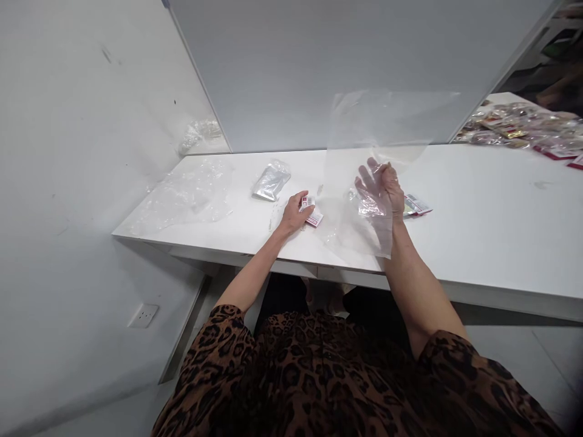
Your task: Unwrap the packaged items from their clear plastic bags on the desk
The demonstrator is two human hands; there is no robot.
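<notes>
One clear plastic bag (348,161) stood right of the frame's centre, its film clamped under the thumb of the right hand (381,187), whose other fingers were spread apart behind or inside it; which, I couldn't tell. Near the centre, the left hand (295,212) had thumb and forefinger apart around a barcoded packet (314,219) on the white table (492,230). Readying the bag seemed the step in hand; the next move probably called for parting its mouth while keeping the packet steady.
</notes>
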